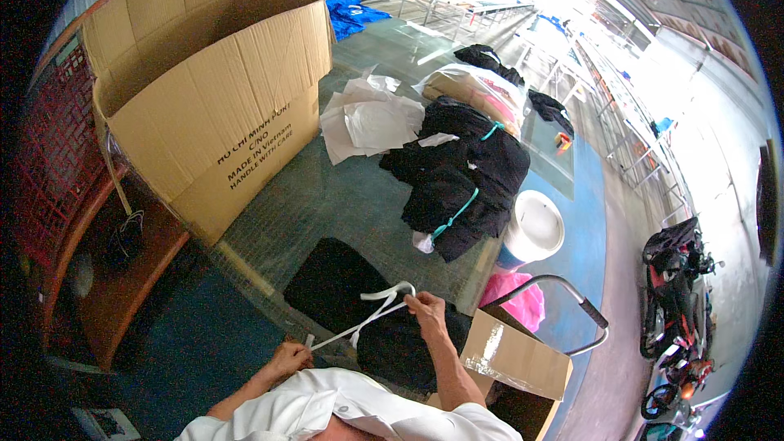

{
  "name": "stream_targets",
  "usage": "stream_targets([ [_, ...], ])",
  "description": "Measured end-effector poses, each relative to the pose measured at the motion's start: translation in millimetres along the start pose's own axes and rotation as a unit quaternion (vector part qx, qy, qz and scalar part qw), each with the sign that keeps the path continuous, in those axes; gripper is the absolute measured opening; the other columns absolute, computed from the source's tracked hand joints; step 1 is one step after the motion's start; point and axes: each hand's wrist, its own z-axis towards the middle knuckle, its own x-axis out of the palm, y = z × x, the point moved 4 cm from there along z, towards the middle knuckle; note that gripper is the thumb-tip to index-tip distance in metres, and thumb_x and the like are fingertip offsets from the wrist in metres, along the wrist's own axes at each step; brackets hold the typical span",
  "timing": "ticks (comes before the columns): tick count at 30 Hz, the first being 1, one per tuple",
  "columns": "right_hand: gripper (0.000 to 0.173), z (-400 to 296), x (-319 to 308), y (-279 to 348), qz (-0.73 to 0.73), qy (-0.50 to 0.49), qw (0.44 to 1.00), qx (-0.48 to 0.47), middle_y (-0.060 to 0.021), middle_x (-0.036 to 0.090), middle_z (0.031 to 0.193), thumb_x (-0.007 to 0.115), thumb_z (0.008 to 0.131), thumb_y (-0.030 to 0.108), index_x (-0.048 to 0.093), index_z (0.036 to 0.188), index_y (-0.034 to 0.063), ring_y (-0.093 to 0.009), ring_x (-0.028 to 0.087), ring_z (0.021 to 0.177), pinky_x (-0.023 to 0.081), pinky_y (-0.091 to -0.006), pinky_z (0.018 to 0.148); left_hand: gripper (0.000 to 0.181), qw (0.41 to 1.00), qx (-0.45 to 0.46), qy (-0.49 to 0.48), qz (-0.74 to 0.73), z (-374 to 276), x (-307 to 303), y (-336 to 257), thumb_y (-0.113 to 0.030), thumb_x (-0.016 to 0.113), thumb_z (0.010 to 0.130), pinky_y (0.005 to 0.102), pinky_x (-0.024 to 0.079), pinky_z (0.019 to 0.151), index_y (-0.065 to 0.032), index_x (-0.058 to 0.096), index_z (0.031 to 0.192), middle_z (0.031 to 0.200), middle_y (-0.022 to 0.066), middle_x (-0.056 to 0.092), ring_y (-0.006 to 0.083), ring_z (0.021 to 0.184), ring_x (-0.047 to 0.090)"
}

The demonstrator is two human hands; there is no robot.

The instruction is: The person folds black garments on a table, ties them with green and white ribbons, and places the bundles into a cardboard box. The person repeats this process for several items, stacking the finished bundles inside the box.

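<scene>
A white fabric strip (361,324) is stretched between my two hands, with a loop and a loose end beyond my right hand. My left hand (290,358) grips its lower end at the table's near edge. My right hand (427,312) pinches it higher up, over a stack of black folded cloth (395,349). Another part of the black cloth (331,285) lies to the left on the glass-covered table (269,226). Farther back lie bundles of black cloth (456,196) tied with teal strips (454,218). White paper sheets (373,122) lie beside them.
A tall open cardboard box (245,110) stands on the left. To the right are a white lidded bucket (538,223), a pink plastic bag (520,300), an open carton (520,355) and a metal trolley handle (594,315). Motorbikes (674,318) stand by the far right wall.
</scene>
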Motion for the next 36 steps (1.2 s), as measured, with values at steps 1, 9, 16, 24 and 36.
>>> stream_targets([
  [1, 0.017, -5, -4, 6, -0.001, -0.003, 1.000, 0.016, -0.0023, 0.062, 0.070, 0.071, 0.085, 0.019, 0.070, 0.088, 0.0024, -0.011, 0.054, 0.061, 0.044, -0.0284, 0.055, 0.024, 1.000, 0.000, -0.014, -0.016, -13, -6, -10, -0.021, 0.058, 0.090, 0.0274, 0.051, 0.061, -0.0002, 0.069, 0.092, 0.079, 0.0093, 0.071, 0.0128, 0.067, 0.065],
  [9, 0.020, -22, 42, 72, 0.123, 0.165, 0.978, -0.022, -0.0070, 0.067, 0.075, 0.061, 0.092, 0.019, 0.063, 0.085, 0.0012, -0.010, 0.060, 0.059, 0.048, -0.0234, 0.049, 0.021, 0.842, 0.155, 0.051, -0.514, 19, -15, -139, -0.013, 0.047, 0.094, 0.0305, 0.046, 0.074, -0.0011, 0.059, 0.081, 0.102, 0.0139, 0.068, 0.0152, 0.076, 0.058],
  [16, 0.020, 34, -26, 17, 0.236, -0.073, 0.966, 0.073, -0.0099, 0.066, 0.072, 0.064, 0.091, 0.021, 0.059, 0.086, 0.0025, -0.012, 0.056, 0.050, 0.043, -0.0245, 0.042, 0.030, 0.902, 0.032, 0.074, -0.425, 37, 9, -70, -0.023, 0.046, 0.099, 0.0291, 0.045, 0.063, -0.0069, 0.048, 0.074, 0.064, 0.0027, 0.047, 0.0126, 0.059, 0.048],
  [24, 0.010, -11, 39, 126, -0.025, 0.131, 0.935, -0.328, -0.0085, 0.064, 0.093, 0.071, 0.082, 0.006, 0.066, 0.082, -0.0024, -0.016, 0.060, 0.074, 0.047, -0.0281, 0.061, 0.028, 0.948, 0.147, 0.017, -0.282, 20, -24, -188, -0.022, 0.044, 0.101, 0.0265, 0.047, 0.059, -0.0018, 0.058, 0.088, 0.070, 0.0016, 0.051, 0.0114, 0.061, 0.054],
  [36, 0.027, -29, 63, 70, -0.031, 0.283, 0.958, -0.023, 0.0010, 0.060, 0.068, 0.061, 0.094, 0.030, 0.070, 0.100, 0.0059, -0.006, 0.052, 0.055, 0.041, -0.0219, 0.048, 0.022, 0.857, 0.085, 0.046, -0.506, 76, -4, -180, -0.018, 0.050, 0.099, 0.0223, 0.040, 0.050, -0.0060, 0.056, 0.082, 0.075, 0.0050, 0.058, 0.0080, 0.055, 0.047],
])
